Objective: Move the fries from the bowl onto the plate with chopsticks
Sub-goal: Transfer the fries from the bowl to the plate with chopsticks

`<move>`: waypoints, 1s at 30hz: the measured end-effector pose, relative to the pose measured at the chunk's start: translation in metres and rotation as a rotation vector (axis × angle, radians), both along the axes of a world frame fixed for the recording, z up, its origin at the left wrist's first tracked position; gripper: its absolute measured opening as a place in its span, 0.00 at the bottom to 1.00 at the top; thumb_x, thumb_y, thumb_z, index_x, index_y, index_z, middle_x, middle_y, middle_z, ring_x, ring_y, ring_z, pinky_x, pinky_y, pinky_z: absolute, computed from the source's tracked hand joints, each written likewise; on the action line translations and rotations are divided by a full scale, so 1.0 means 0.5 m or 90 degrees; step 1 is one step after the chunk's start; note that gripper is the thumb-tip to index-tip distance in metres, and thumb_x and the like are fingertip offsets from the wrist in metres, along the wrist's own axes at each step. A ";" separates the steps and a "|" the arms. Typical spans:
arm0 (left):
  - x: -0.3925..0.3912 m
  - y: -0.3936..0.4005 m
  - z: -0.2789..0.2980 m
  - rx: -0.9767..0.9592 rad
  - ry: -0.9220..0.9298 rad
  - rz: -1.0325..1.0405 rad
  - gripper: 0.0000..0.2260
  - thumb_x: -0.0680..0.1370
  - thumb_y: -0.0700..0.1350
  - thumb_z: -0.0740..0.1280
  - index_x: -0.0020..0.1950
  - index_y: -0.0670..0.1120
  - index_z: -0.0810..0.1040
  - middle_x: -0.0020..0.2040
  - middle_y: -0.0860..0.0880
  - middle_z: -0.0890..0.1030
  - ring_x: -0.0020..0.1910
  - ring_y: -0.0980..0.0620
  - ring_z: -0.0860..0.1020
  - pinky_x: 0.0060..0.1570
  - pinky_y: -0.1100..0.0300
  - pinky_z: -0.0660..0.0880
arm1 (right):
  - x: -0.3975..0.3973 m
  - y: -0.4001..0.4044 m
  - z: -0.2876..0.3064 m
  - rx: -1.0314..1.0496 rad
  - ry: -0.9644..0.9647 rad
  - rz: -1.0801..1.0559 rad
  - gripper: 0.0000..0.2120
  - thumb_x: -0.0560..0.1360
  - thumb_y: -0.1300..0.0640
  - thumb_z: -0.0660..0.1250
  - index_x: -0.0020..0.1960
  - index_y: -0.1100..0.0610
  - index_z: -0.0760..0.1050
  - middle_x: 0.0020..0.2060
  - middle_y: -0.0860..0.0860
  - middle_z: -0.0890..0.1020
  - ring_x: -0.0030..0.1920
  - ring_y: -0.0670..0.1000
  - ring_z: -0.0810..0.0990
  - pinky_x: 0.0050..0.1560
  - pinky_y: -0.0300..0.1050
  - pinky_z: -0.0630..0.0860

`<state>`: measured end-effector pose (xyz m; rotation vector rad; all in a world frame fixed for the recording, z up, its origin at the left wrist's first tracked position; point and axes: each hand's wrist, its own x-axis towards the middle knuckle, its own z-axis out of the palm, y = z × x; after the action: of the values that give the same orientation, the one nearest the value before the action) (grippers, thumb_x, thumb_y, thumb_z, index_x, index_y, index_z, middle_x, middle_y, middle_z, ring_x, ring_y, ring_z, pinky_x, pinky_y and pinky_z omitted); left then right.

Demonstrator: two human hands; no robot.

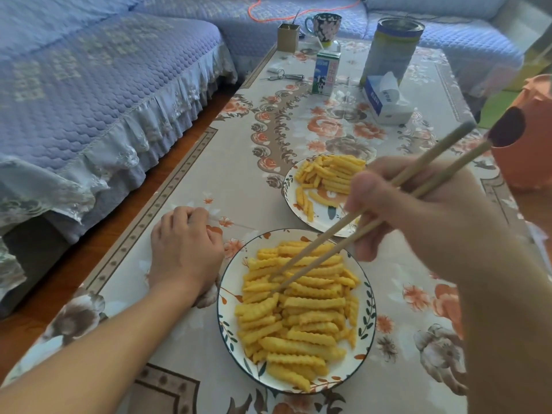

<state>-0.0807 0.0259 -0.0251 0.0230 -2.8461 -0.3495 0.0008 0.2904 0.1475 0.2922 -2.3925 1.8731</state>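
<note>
Right hand (418,222) gripping chopsticks (325,252), tips among fries (298,312)

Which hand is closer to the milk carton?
Right. The right hand holds chopsticks by the plate, nearer the milk carton. The left hand rests beside the bowl, farther back.

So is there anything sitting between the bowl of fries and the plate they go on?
Nothing visible. The bowl and plate sit nearly rim to rim; only the right hand with the chopsticks hangs over that gap.
</note>
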 end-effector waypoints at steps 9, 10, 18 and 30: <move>0.000 -0.002 -0.004 0.005 0.005 0.000 0.12 0.76 0.44 0.62 0.58 0.44 0.79 0.57 0.42 0.77 0.57 0.40 0.73 0.59 0.42 0.71 | -0.070 0.061 -0.073 -0.047 0.022 -0.353 0.16 0.84 0.50 0.63 0.42 0.56 0.80 0.30 0.56 0.84 0.31 0.56 0.86 0.36 0.53 0.85; 0.000 -0.002 -0.004 0.006 0.003 0.001 0.12 0.76 0.43 0.62 0.58 0.44 0.79 0.57 0.42 0.77 0.57 0.40 0.73 0.59 0.42 0.71 | -0.074 0.056 -0.084 -0.054 0.010 -0.360 0.17 0.84 0.49 0.63 0.42 0.56 0.80 0.30 0.56 0.84 0.31 0.57 0.86 0.37 0.54 0.85; 0.001 -0.001 -0.002 0.006 0.002 0.000 0.12 0.76 0.43 0.63 0.57 0.44 0.79 0.57 0.41 0.77 0.57 0.39 0.73 0.59 0.42 0.71 | -0.081 0.021 -0.110 0.063 0.014 -0.360 0.14 0.83 0.49 0.64 0.41 0.51 0.79 0.29 0.51 0.85 0.29 0.52 0.86 0.38 0.55 0.85; -0.001 0.000 -0.004 0.001 0.001 0.000 0.11 0.76 0.43 0.64 0.58 0.45 0.78 0.57 0.42 0.77 0.57 0.40 0.72 0.60 0.43 0.70 | -0.043 0.042 -0.032 -0.123 0.011 -0.184 0.20 0.84 0.54 0.62 0.36 0.61 0.79 0.25 0.59 0.81 0.25 0.61 0.82 0.27 0.51 0.82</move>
<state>-0.0814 0.0259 -0.0272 0.0234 -2.8441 -0.3518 -0.0205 0.3116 0.1314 -0.0500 -2.0868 1.9321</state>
